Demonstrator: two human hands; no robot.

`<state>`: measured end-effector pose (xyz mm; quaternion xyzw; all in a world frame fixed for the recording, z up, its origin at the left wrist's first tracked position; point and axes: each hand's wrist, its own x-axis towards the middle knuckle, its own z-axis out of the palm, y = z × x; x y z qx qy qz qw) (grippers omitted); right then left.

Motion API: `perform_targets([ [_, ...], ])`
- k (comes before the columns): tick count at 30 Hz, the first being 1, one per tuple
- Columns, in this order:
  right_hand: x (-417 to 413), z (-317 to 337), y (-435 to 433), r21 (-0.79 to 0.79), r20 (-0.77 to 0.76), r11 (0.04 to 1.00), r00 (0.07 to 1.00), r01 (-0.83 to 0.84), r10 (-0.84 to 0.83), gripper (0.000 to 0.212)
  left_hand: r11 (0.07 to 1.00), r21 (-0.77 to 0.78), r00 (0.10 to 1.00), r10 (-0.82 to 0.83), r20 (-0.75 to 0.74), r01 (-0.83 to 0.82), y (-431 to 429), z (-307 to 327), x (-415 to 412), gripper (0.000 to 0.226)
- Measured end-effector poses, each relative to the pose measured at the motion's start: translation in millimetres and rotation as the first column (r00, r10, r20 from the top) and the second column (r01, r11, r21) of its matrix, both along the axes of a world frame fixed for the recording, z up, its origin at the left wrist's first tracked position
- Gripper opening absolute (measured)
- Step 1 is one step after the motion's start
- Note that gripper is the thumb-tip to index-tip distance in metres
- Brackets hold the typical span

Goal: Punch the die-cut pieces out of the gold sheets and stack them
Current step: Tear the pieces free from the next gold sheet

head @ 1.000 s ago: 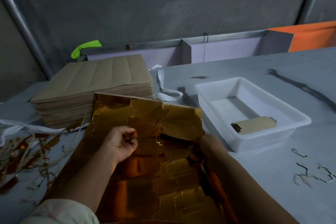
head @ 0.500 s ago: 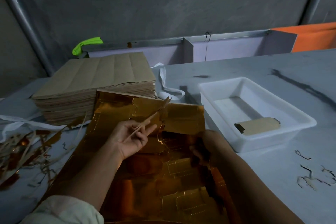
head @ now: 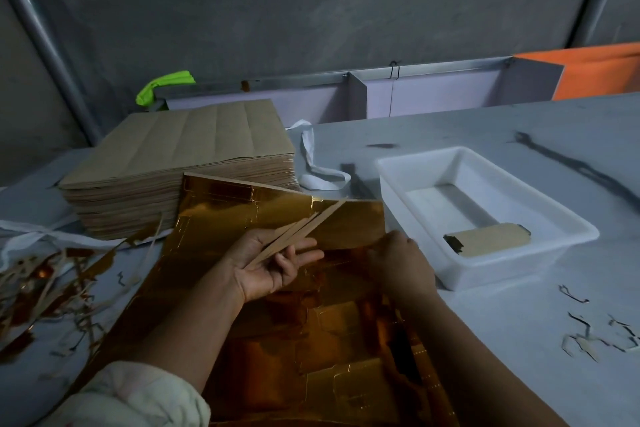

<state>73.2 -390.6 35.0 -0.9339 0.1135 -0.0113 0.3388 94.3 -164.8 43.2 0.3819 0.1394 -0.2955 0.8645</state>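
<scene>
Grey bench point(head: 485, 135). Gold sheet point(head: 221, 218) at near edge, centre, far end raised in front of brown sheet stack point(head: 194, 149) at far-left corner. White tray point(head: 502, 274) just right of sheet. Scrap pile point(head: 41, 281) at left edge. Right hand point(head: 401, 263) with fingers curled, pinching gold sheet's right edge. Left hand point(head: 270, 270) palm up over sheet, fingers loosely straight, carrying thin brown strips point(head: 311, 222). One die-cut piece point(head: 488, 239) inside tray.

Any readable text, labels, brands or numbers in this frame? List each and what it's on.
None: no word, label, number or sign can be read in this view.
gold sheet: die-cut lines and glare only, no print.
brown paper stack: top is blank, crease lines only.
white tray: no marking shows.
cut piece in the tray: plain brown face, nothing legible.
</scene>
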Motion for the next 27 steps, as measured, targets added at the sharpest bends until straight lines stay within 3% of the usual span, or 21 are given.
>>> perform_targets([
  [3, -12.0, 7.3, 10.3, -0.385, 0.229, 0.919, 0.956, -0.085, 0.184, 0.036, 1.0, 0.027, 1.0, 0.009, -0.004, -0.009, 0.0, -0.6, 5.0, 0.049],
  [5, -13.0, 15.4, 19.0, -0.472, 0.197, 0.847, 0.907, -0.245, 0.372, 0.026, 0.999, 0.034, 1.0, 0.025, -0.01, -0.024, 0.1, -1.2, 7.8, 0.045],
  [8, -13.6, 19.6, 38.2, -0.301, -0.099, 0.804, 0.856, -0.513, 0.508, 0.015, 0.997, 0.034, 0.998, 0.07, -0.005, -0.069, 1.1, -2.4, 8.9, 0.04],
  [10, -14.2, 13.4, 51.3, -0.239, -0.212, 0.788, 0.822, -0.568, 0.528, 0.014, 0.994, 0.035, 0.995, 0.1, -0.005, -0.1, 2.9, -3.9, 8.2, 0.037],
  [16, -18.2, -5.4, 76.7, -0.047, -0.315, 0.872, 0.836, -0.487, 0.45, 0.021, 0.986, 0.073, 0.989, 0.15, -0.021, -0.148, 10.4, -6.7, 2.8, 0.037],
  [22, -18.9, -4.1, 86.7, 0.087, -0.339, 0.902, 0.839, -0.423, 0.426, 0.006, 0.98, 0.115, 0.986, 0.168, -0.012, -0.165, 12.2, -5.6, 0.8, 0.042],
  [27, -22.3, -1.6, 90.0, 0.481, -0.355, 0.861, 0.861, -0.165, 0.363, 0.018, 0.978, 0.138, 0.987, 0.158, -0.001, -0.156, 12.6, -3.4, 0.2, 0.047],
])
